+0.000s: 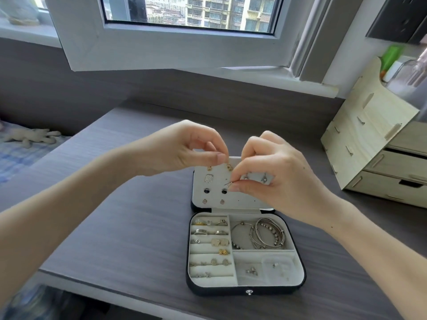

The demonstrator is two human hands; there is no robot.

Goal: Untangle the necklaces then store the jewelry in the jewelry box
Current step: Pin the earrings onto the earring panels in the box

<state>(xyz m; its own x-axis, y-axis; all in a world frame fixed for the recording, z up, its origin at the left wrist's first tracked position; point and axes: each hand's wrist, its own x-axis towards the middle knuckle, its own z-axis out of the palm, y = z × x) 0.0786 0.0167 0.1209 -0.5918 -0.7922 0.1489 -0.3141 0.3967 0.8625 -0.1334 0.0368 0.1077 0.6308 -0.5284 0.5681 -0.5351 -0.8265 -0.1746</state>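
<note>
- Right hand (272, 172): grip clenched, with thumb and forefinger pinching a small silver piece (228, 184). The piece was too small to identify.
- Left hand (184, 148): grip clenched just left of and above the right grip. Thumb and forefinger pinched the top edge of the lid panel (245, 199).
- Jewelry box (298, 280): dark case with a pale lining, lying open on the worktop (129, 215) directly below both grips. Its lid stood upright behind them.
- Lid panel: pale board just behind the right grip, carrying stud earrings (209, 179) in rows. The pinched piece was held right against it.
- Ring rolls (208, 232): left section of the tray, below the left grip, holding rings and small earrings.
- Bangles (268, 232): several silver hoops, one of them beaded, in the upper right compartment below the right grip.
- Small silver bits (250, 271): in the lower right compartment, nearest the onlooker.
- Wooden drawer organiser (381, 162): on the worktop, well to the right of the right grip.
- Window (184, 31): beyond both grips.
- Soft toy (34, 136): on the bed, far left of the left grip.
</note>
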